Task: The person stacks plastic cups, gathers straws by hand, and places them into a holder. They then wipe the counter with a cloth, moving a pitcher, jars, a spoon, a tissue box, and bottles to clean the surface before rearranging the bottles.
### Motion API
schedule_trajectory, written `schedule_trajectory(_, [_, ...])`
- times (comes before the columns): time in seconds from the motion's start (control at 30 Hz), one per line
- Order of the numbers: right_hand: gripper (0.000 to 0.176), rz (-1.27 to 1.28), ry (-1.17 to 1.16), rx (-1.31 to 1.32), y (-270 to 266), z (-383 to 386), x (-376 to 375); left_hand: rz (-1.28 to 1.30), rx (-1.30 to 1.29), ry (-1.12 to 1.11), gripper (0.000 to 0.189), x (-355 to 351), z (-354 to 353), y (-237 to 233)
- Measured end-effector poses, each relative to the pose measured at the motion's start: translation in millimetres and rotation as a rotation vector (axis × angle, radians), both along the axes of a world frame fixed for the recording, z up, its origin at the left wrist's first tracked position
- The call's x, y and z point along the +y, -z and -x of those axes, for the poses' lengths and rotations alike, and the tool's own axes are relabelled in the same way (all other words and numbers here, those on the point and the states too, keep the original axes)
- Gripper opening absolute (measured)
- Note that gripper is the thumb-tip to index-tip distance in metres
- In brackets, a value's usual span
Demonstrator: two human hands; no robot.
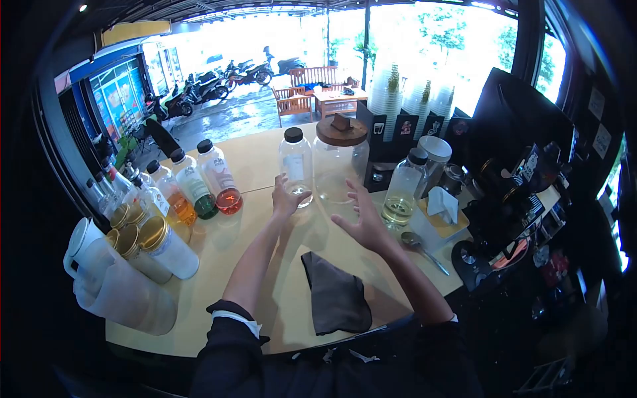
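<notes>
nearest to me a dark cloth lies flat on the pale table, between my two forearms. my left hand is half open, with the fingers up, just beside the lower part of a clear bottle with a black cap; i cannot tell if it touches the glass, and it is not closed around it. my right hand is open with the fingers spread and it holds nothing. it hovers in front of a big glass jar with a wooden lid. right of this hand stands a bottle of pale yellow liquid, and a spoon lies near it. behind the jar are stacks of plastic cups.
</notes>
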State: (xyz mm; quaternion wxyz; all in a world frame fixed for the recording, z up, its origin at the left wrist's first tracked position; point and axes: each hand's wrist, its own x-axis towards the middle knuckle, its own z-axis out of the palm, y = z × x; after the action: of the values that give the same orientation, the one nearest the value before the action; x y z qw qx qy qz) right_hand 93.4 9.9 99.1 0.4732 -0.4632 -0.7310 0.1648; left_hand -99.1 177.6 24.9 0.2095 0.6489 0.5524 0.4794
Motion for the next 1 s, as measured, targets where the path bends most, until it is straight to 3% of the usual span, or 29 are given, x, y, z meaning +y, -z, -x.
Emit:
schedule_trajectory(0.57, [0.068,0.044,0.026,-0.024,17,-31,-24,-0.045,-0.118,0.052,0.098,36,-13,29])
schedule_trajectory(0.63, [0.062,-0.192,0.092,-0.086,14,-38,-27,-0.380,-0.057,-0.352,0.090,4,-28,15])
schedule_trajectory(0.67, [0.062,-0.193,0.106,-0.082,11,-46,-28,-0.381,-0.055,-0.337,0.090,-9,-35,5])
schedule_trajectory(0.73, [0.055,-0.372,0.306,-0.060,1,-68,-31,-0.611,-0.051,-0.015,0.081,-37,-51,-15])
schedule_trajectory(0.77, [0.055,-0.367,0.317,-0.061,-4,-74,-33,-0.538,-0.053,0.148,0.077,-51,-63,-27])
schedule_trajectory(0.8, [0.053,-0.337,0.352,0.113,-8,-79,-34,-0.461,-0.056,0.308,0.074,-63,-79,-34])
schedule_trajectory(0.83, [0.051,-0.309,0.384,0.287,-10,-83,-36,-0.424,-0.067,0.396,0.077,-69,-97,-38])
schedule_trajectory(0.93, [0.049,-0.318,0.436,0.273,-6,-87,-47,-0.262,-0.181,0.561,0.098,-91,-151,-44])
schedule_trajectory(1.0, [0.048,-0.338,0.442,0.257,-3,-88,-59,-0.179,-0.181,0.558,0.102,-99,-175,-44])
